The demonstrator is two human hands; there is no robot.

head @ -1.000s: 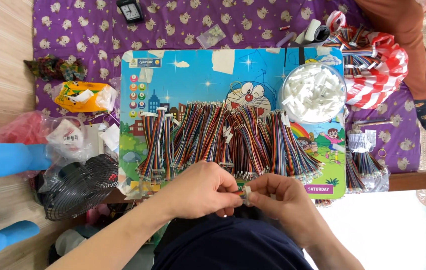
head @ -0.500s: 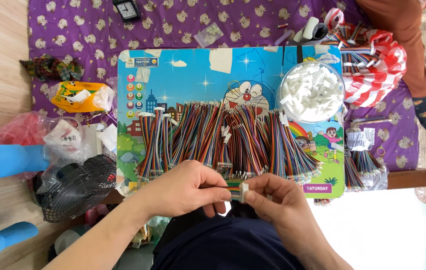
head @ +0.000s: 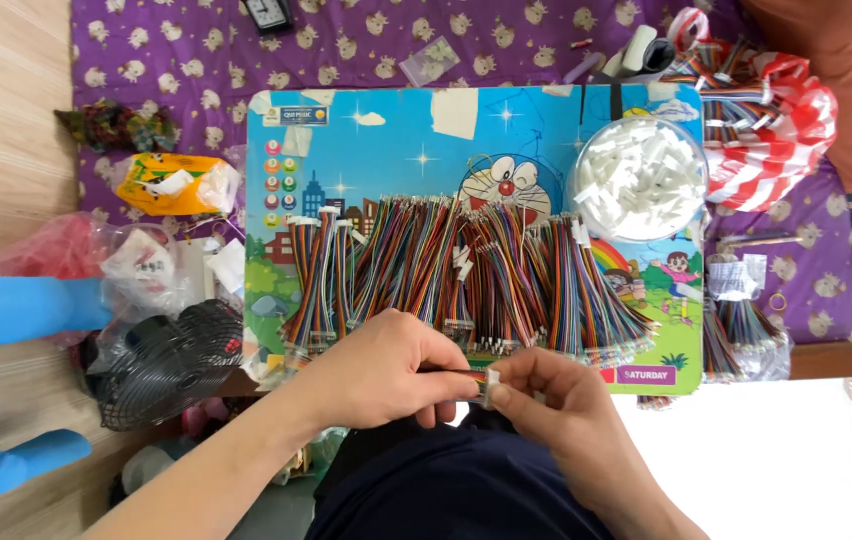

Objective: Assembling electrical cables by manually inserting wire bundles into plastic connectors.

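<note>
- A short bundle of multicoloured ribbon wires [head: 454, 375] is pinched between the thumb and fingers of the left hand [head: 381, 370]; only its end shows past the fingers.
- A small white plastic connector housing [head: 491, 384] is pinched in the fingertips of the right hand [head: 556, 405] and is held touching the wire end, between the two hands.
- Both hands are held just below the near edge of a blue cartoon-printed board [head: 416, 150], above a dark navy lap [head: 456, 480].
- A long row of multicoloured wire harnesses [head: 466, 270] is laid across the board, just beyond the hands.
- A round clear bowl of white plastic housings [head: 636, 180] is seen at the board's far right corner.
- A small black wire-guard fan [head: 171, 362] is seen left of the board, near a blue plush shape [head: 6, 320].
- A red-and-white striped bag [head: 771, 135] holding more wires lies on the purple patterned cloth [head: 166, 60].
</note>
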